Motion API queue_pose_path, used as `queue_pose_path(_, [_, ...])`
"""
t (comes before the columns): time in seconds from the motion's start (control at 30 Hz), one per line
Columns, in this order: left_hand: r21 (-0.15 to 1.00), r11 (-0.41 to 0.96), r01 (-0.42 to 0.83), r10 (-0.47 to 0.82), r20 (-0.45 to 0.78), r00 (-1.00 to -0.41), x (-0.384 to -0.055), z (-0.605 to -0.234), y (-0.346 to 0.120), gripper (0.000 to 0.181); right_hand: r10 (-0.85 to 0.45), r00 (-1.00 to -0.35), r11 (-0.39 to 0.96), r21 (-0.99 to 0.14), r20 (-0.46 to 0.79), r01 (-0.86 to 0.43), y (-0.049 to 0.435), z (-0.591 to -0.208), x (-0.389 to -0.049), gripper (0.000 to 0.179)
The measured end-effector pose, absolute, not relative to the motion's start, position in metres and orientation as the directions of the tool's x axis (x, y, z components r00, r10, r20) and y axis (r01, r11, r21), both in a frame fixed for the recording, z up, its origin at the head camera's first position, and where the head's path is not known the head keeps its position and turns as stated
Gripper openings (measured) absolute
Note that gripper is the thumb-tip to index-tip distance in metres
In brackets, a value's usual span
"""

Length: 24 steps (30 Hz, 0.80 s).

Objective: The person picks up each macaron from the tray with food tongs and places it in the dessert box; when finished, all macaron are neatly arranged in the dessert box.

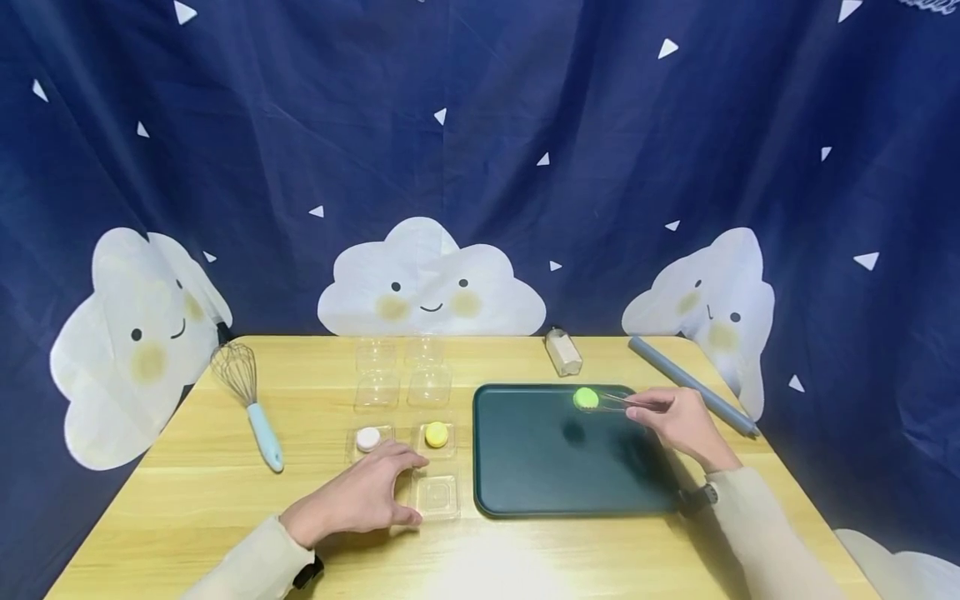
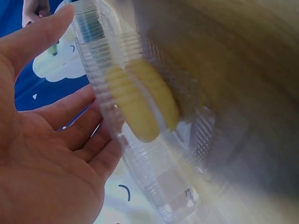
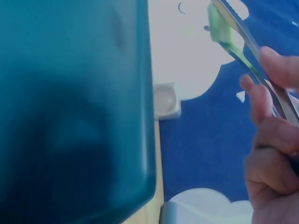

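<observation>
My right hand (image 1: 686,425) holds metal tongs (image 1: 618,402), which pinch a green macaron (image 1: 586,398) above the dark green tray (image 1: 540,479). The right wrist view shows the same tongs (image 3: 254,51) between thumb and curled fingers. My left hand (image 1: 363,496) spreads its thumb and fingers beside a clear plastic box (image 1: 437,496) with nothing in it. Its fingertips come close to the box holding a yellow macaron (image 1: 437,434); in the left wrist view I cannot tell whether they touch that clear box (image 2: 140,158). A pale pink macaron (image 1: 368,439) sits in another box, partly behind the hand.
Several clear lids or boxes (image 1: 377,389) stand at the back of the wooden table (image 1: 187,517). A whisk (image 1: 258,417) lies at the left. Behind the tray are a small pale bottle-like item (image 1: 563,352) and a grey rolling pin (image 1: 697,387).
</observation>
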<state>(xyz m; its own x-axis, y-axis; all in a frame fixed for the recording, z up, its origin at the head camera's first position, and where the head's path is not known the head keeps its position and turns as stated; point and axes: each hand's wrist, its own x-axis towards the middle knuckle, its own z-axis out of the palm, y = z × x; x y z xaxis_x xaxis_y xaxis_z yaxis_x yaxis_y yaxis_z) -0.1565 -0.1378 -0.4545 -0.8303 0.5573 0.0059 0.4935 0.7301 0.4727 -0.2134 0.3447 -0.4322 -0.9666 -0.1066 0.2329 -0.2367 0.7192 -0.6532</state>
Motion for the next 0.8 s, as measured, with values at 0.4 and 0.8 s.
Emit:
queue_pose_path(0.4, [0.467, 0.731, 0.498, 0.562, 0.003, -0.827, -0.155, -0.455, -0.14, 0.071, 0.003, -0.891, 0.648, -0.679, 0.455, -0.345, 0.312, -0.41, -0.222, 0.018])
queue_pose_path(0.8, [0.475, 0.723, 0.502, 0.569, 0.002, -0.822, -0.156, -0.453, -0.141, 0.07, 0.012, -0.834, 0.551, -0.7, 0.551, -0.454, 0.265, -0.391, -0.232, 0.019])
